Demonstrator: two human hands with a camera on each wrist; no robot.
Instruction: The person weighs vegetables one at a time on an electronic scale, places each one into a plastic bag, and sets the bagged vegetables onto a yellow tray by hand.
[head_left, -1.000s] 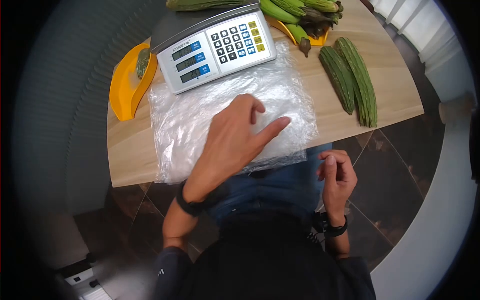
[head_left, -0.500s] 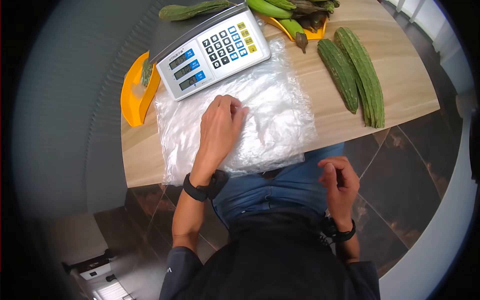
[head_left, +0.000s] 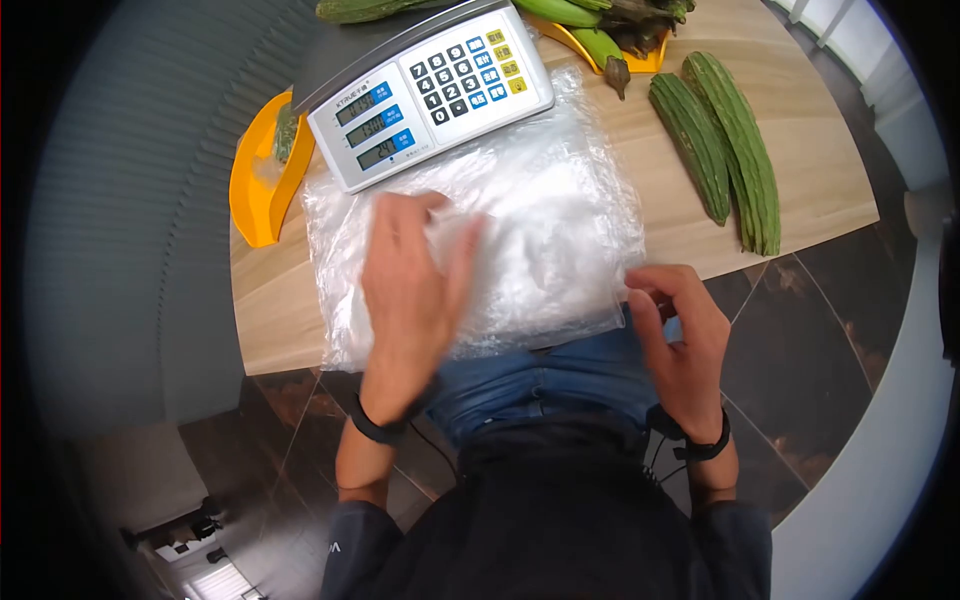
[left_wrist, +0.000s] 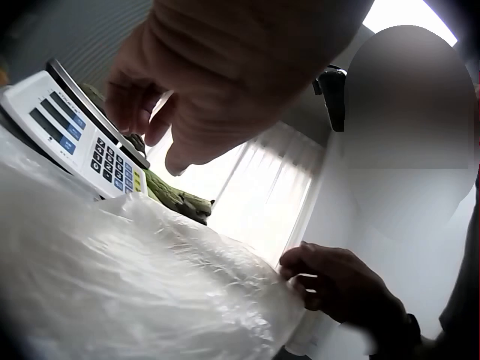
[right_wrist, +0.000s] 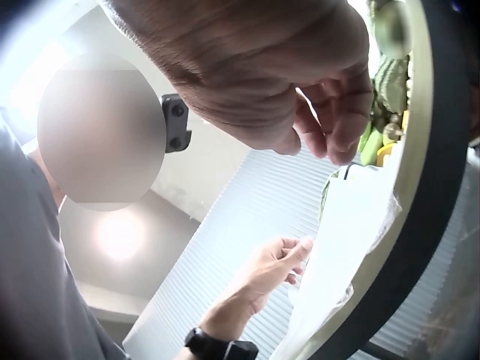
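A stack of clear plastic bags (head_left: 540,220) lies flat on the table in front of the scale. Over its left part is my left hand (head_left: 410,285), blurred, with thumb and fingers apart and nothing between them. My right hand (head_left: 688,340) is at the bags' right edge, fingers loosely bent and fingertips close to the plastic. In the right wrist view, nothing shows between the fingers of this right hand (right_wrist: 300,97). The white scale (head_left: 430,100), with a keypad and lit displays, stands just beyond the bags. A ridged green gourd (head_left: 365,10) lies on its dark pan.
Two ridged gourds (head_left: 735,150) lie on the right of the wooden table (head_left: 820,170). A yellow tray (head_left: 270,190) at left holds a green vegetable partly hidden by the scale. Behind the scale, another yellow tray (head_left: 650,62) holds several green eggplants (head_left: 600,45).
My left hand has shifted left over the bags, its thumb parting from the fingers again after they came together. My right hand has risen from beside the lap to the bags' right edge.
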